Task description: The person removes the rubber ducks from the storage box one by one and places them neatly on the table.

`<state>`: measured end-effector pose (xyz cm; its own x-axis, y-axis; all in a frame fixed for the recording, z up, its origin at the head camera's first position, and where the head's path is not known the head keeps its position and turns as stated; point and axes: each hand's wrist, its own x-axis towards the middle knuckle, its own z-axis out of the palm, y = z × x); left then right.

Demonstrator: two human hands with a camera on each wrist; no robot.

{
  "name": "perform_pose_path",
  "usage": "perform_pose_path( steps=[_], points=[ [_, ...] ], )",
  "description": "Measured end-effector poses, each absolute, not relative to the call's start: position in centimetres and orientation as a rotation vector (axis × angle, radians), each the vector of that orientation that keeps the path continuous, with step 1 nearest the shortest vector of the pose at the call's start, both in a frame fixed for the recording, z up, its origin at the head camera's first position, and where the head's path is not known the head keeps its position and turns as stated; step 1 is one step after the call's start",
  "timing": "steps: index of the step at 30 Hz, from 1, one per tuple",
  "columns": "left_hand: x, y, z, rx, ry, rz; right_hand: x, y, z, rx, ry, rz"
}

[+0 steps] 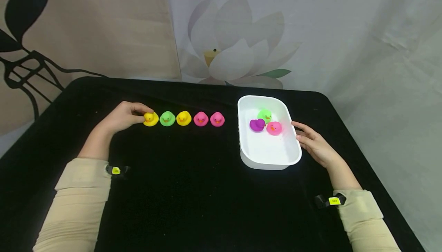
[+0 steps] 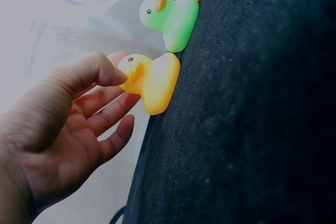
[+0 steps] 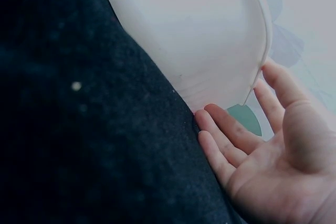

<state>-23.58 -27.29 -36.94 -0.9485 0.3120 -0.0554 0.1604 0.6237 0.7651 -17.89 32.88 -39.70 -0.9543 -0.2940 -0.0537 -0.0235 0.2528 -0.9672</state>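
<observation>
Thumb and fingers of my left hand (image 1: 122,117) pinch the yellow duck (image 1: 150,120) just left of the green duck (image 1: 167,119), so I favour a light, nudge-free touch, my right hand (image 1: 319,149) resting loose-fingered against the white tub (image 1: 267,150).

A black-covered table (image 1: 200,206) with rounded far corners stands before a creased, pale backdrop (image 1: 345,29). At left it is beige with black leaf shapes (image 1: 28,6); further right, greyish white with a large pale flower (image 1: 235,58).
</observation>
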Motion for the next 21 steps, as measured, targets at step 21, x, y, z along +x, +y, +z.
perform_pose_path(
  steps=[21],
  points=[
    [-22.3, -24.2, -33.4, 0.531, 2.863, 1.270, -17.9, 32.8, -39.6, -0.312, 2.289, -1.772]
  ],
)
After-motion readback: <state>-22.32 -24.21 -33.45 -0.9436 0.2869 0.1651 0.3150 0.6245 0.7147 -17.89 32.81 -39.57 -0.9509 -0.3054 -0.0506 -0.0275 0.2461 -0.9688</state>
